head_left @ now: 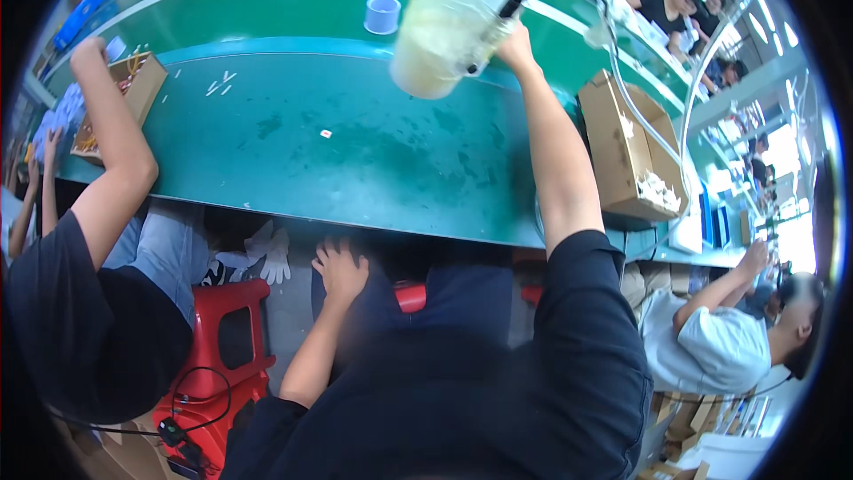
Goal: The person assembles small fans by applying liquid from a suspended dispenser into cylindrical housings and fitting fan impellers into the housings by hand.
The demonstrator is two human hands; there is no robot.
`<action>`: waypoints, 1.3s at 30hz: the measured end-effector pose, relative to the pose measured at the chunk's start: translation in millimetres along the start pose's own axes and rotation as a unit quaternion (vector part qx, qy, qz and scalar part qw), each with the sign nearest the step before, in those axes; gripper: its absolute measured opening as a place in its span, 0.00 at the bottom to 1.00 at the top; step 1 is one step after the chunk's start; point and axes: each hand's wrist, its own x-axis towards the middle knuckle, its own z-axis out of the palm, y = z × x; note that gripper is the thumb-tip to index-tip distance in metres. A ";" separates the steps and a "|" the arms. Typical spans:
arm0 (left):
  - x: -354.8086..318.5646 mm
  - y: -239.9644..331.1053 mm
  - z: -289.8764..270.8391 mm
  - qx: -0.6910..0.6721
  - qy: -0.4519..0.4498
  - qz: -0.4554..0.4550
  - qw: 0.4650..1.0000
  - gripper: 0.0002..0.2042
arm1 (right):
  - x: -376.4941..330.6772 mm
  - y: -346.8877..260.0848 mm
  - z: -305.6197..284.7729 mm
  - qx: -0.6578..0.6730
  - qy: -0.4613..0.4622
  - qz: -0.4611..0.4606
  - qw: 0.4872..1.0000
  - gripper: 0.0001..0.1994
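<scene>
My left hand (342, 272) rests on my thigh below the table edge, its fingers spread and holding nothing. My right arm stretches forward over the green table (293, 178). Only part of my right hand (514, 46) shows, since a cloudy, yellowish translucent cylinder (431, 53) with a black cable hides its fingers. Whether that hand touches the cylinder, I cannot tell. Beyond the tabletop, a pale blue round cup or ring (382, 15) stands on a green surface. A small white piece (326, 133) lies mid-table, with several thin white strips (219, 84) farther left.
An open cardboard box (629, 160) with white pieces stands to the right, near a bent pale tube (615, 62). A co-worker's arm (115, 129) reaches past a shallow parts box (147, 93) on the left. A red stool (218, 324) is below; other people sit at right.
</scene>
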 end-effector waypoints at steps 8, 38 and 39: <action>5.3 -0.6 0.0 0.007 -0.003 -0.008 1.000 0.24 | 5.1 -64.6 53.3 0.246 -0.030 -0.122 0.961 0.31; -24.7 140.6 -185.3 -0.307 0.218 0.368 0.850 0.33 | -268.2 -160.2 -137.4 0.382 -0.118 -0.096 0.911 0.39; -25.8 138.5 -182.8 -0.348 0.190 0.354 0.847 0.33 | -269.7 -164.1 -136.3 0.401 -0.161 -0.093 0.897 0.40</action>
